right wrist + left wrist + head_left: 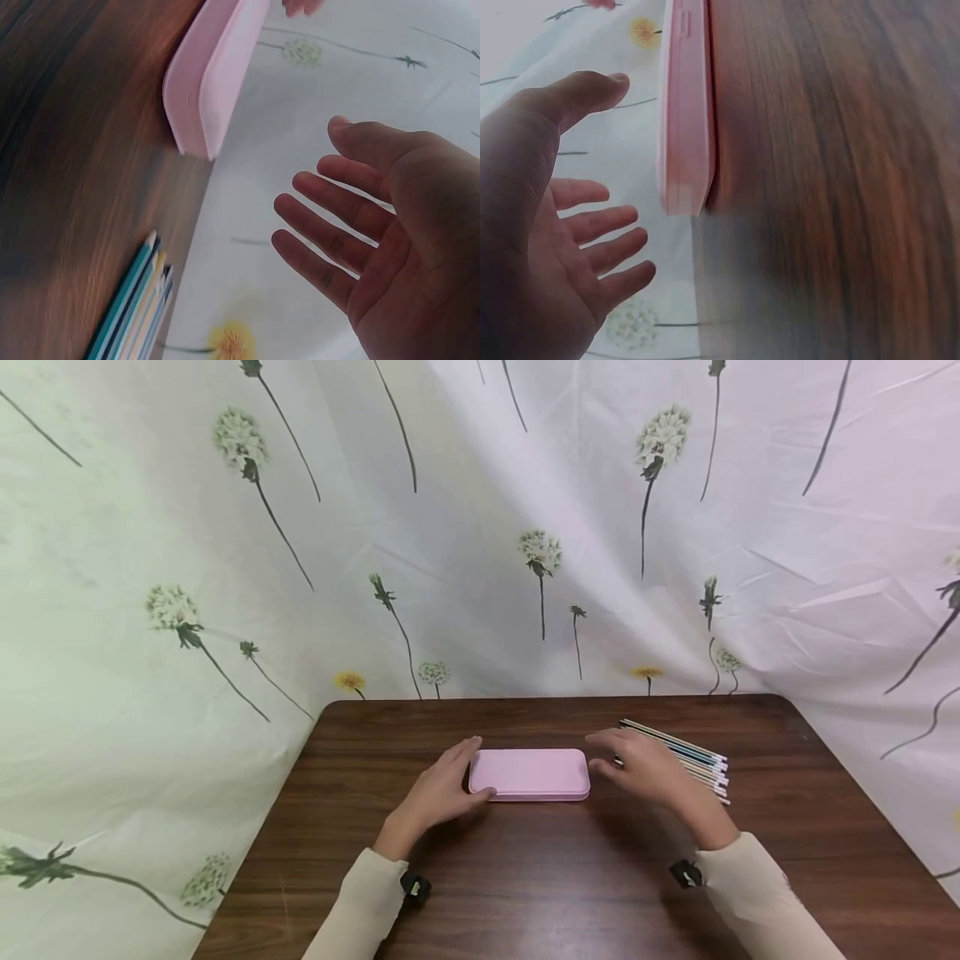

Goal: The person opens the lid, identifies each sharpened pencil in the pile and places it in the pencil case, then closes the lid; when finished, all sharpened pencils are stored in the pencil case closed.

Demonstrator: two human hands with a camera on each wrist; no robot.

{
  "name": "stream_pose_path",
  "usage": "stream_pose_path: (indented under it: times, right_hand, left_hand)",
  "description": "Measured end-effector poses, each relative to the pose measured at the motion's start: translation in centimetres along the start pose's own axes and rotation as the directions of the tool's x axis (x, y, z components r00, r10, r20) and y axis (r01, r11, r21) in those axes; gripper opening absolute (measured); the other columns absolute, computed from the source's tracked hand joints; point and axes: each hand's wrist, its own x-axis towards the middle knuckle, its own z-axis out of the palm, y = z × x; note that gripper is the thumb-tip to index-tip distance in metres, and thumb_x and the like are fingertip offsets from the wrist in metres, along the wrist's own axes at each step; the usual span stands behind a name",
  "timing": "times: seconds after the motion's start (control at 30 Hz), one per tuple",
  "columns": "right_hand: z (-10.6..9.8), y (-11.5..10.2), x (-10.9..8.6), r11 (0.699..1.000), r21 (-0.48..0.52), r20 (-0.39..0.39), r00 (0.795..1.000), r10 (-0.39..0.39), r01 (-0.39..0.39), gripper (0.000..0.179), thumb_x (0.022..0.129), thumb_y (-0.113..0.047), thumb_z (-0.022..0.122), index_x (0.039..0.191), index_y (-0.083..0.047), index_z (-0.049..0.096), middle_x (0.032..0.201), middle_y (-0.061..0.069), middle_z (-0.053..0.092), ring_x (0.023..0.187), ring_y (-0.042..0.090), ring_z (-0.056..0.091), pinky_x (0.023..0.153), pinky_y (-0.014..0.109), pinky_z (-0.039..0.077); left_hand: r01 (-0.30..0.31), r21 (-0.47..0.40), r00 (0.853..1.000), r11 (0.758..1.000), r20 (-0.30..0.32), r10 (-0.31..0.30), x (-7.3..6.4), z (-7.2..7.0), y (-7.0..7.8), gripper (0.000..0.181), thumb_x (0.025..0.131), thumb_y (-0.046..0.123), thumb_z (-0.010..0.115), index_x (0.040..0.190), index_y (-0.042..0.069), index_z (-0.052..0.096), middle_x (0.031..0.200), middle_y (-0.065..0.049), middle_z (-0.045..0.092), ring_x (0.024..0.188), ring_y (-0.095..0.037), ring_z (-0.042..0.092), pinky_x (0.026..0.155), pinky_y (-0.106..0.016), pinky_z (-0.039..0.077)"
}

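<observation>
A pink pencil case (pixel 529 772) with rounded corners lies closed on the table, its long side facing me. My left hand (pixel 444 783) is at its left end, thumb and fingers spread apart; in the left wrist view the fingers (pixel 611 225) are extended beside the case (pixel 686 112). By the right end is my right hand (pixel 637 764), also with fingers extended and nothing in its grasp, as the right wrist view shows (pixel 360 217). Several pencils (pixel 708 760) lie in a bunch on the table, partly hidden behind the right hand.
The dark brown wooden table (pixel 525 885) has rounded far corners. A white cloth (pixel 465 543) printed with dandelions hangs behind it and along both sides. Each wrist bears a small black device, one of them below the right sleeve (pixel 757 877).
</observation>
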Motion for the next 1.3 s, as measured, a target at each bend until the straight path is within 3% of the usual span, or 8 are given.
stream_pose_path:
  times: [0.17, 0.33, 0.5, 0.6, 0.77, 0.93, 1.3]
  right_hand:
    - [1.6, -0.7, 1.4, 1.0, 0.015, 0.032, 0.999, -0.023, 0.023, 0.036, 0.1, -0.023, 0.076, 0.131, -0.005, 0.074, 0.13, 0.013, 0.075, 0.123, 0.033, 0.071, 0.102, 0.055, 0.057]
    - [3.3, -1.3, 2.6, 1.0, 0.012, 0.085, 0.996, -0.017, 0.016, 0.038, 0.1, -0.026, 0.074, 0.131, -0.004, 0.073, 0.132, 0.013, 0.075, 0.124, 0.033, 0.07, 0.101, 0.055, 0.057]
    - [5.0, -1.7, 3.3, 0.997, 0.016, 0.13, 0.989, -0.076, 0.074, 0.041, 0.097, -0.029, 0.077, 0.129, -0.004, 0.074, 0.137, 0.013, 0.071, 0.129, 0.035, 0.065, 0.106, 0.053, 0.054]
    - [5.8, -1.8, 3.6, 0.993, 0.028, 0.147, 0.982, -0.116, 0.113, 0.043, 0.093, -0.03, 0.081, 0.128, -0.006, 0.074, 0.141, 0.015, 0.069, 0.133, 0.036, 0.061, 0.112, 0.053, 0.05]
    - [6.3, -1.9, 4.0, 0.997, 0.052, 0.203, 0.977, -0.071, 0.061, 0.053, 0.091, -0.033, 0.084, 0.136, -0.009, 0.07, 0.153, 0.016, 0.061, 0.143, 0.038, 0.054, 0.119, 0.057, 0.043]
    - [6.3, -1.9, 4.2, 0.999, 0.051, 0.258, 0.966, -0.027, 0.014, 0.062, 0.089, -0.034, 0.085, 0.143, -0.012, 0.065, 0.157, 0.015, 0.056, 0.146, 0.038, 0.051, 0.121, 0.06, 0.04]
    - [6.7, -2.0, 4.6, 1.0, 0.011, 0.284, 0.959, -0.018, 0.015, 0.078, 0.086, -0.035, 0.086, 0.152, -0.006, 0.056, 0.155, 0.016, 0.058, 0.144, 0.037, 0.051, 0.123, 0.06, 0.038]
  left_hand:
    - [-0.018, -0.018, 1.0, 1.0, 0.015, 0.018, 1.2, 0.8, -0.1, 0.098, 0.09, 0.046, 0.081, 0.167, 0.006, 0.034, 0.174, -0.012, 0.035, 0.162, -0.029, 0.031, 0.125, -0.053, 0.039]
    - [0.014, -0.045, 0.998, 0.999, 0.069, -0.011, 1.9, 1.4, -0.4, 0.105, 0.087, 0.044, 0.083, 0.168, 0.003, 0.03, 0.176, -0.014, 0.029, 0.164, -0.029, 0.025, 0.128, -0.05, 0.034]
    - [0.013, -0.02, 0.994, 1.0, 0.108, -0.011, 2.1, 2.0, -0.4, 0.107, 0.084, 0.042, 0.085, 0.165, -0.001, 0.032, 0.173, -0.021, 0.03, 0.162, -0.034, 0.029, 0.124, -0.051, 0.039]
    - [-0.012, -0.012, 0.995, 1.0, 0.094, 0.013, 2.3, 2.3, -0.2, 0.102, 0.082, 0.04, 0.085, 0.162, -0.003, 0.037, 0.168, -0.022, 0.037, 0.158, -0.036, 0.035, 0.121, -0.052, 0.044]
    - [-0.04, -0.017, 0.997, 0.999, 0.067, 0.041, 2.7, 2.5, 0.0, 0.097, 0.078, 0.035, 0.085, 0.157, -0.003, 0.044, 0.16, -0.019, 0.044, 0.15, -0.035, 0.042, 0.114, -0.051, 0.05]
    - [-0.024, -0.014, 0.996, 1.0, 0.084, 0.025, 2.9, 2.6, 0.2, 0.098, 0.078, 0.034, 0.084, 0.158, -0.002, 0.043, 0.161, -0.019, 0.044, 0.151, -0.035, 0.042, 0.115, -0.052, 0.05]
    - [-0.031, 0.04, 0.993, 0.999, 0.111, 0.027, 3.4, 2.5, 0.2, 0.1, 0.078, 0.038, 0.085, 0.16, 0.0, 0.043, 0.158, -0.018, 0.048, 0.147, -0.036, 0.043, 0.111, -0.056, 0.051]
